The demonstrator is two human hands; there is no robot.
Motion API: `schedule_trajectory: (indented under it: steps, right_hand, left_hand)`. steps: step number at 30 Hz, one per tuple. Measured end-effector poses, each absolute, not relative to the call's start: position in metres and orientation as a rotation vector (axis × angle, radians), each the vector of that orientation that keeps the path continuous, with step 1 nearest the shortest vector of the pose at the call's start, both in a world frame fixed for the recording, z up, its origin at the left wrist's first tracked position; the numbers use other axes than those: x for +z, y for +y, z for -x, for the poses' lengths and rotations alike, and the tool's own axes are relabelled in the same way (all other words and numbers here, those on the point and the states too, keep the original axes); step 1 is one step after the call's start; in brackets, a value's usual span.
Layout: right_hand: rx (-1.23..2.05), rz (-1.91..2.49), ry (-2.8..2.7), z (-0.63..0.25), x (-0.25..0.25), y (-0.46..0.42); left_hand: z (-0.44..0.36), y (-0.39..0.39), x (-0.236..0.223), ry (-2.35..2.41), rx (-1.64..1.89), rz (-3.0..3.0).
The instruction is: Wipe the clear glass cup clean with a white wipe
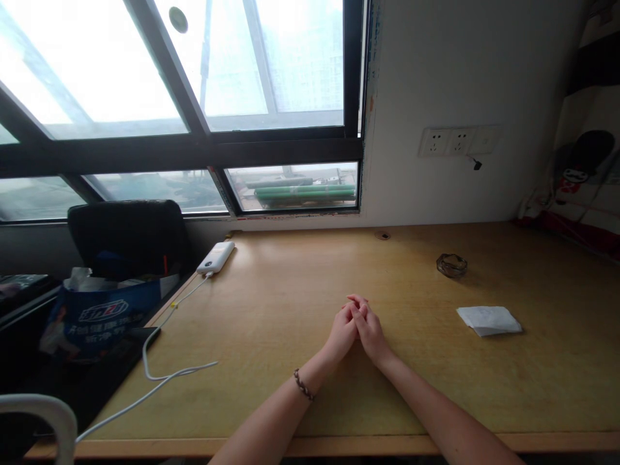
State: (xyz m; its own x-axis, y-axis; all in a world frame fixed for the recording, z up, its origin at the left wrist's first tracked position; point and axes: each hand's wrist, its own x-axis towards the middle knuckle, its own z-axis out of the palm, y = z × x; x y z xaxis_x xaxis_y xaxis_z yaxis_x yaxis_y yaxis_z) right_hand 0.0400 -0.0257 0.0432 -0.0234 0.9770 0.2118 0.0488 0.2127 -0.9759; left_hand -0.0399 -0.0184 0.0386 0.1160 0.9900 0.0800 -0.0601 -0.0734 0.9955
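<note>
Honey-coloured wood grain runs across the broad tabletop [290, 278] in the head view, where the person's two forearms slant inward from the near edge and meet in a narrow peak. The left hand [341, 332] and the right hand [372, 332] are clasped together, fingers bent and overlapping at the tips, each closed against the other with no object seen between them; whether the fingers fully interlace is hard to tell. Both wrists lie low and nearly straight, and a dark braided bracelet [303, 385] circles the left one. To the right of the hands, apart from them, lies a flat, creased piece of white paper [489, 320], roughly rectangular with soft, uneven edges. Farther back sits a faceted, smoky-brown glass dish [451, 267], translucent and rounded. Near the far left corner rests a smooth white plastic power bank [216, 258], a block with rounded corners, and from its near end a thin white cable [186, 371] curves loosely along the tabletop's left side.
</note>
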Motion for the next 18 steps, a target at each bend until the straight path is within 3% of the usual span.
schedule_trajectory:
  steps: [18]
  right_hand:
    - [1.036,1.076,-1.367,-0.0403,0.0432,-0.0263]
  left_hand:
    - [0.0396,-0.0179,0.0378,1.041,1.217,-1.309]
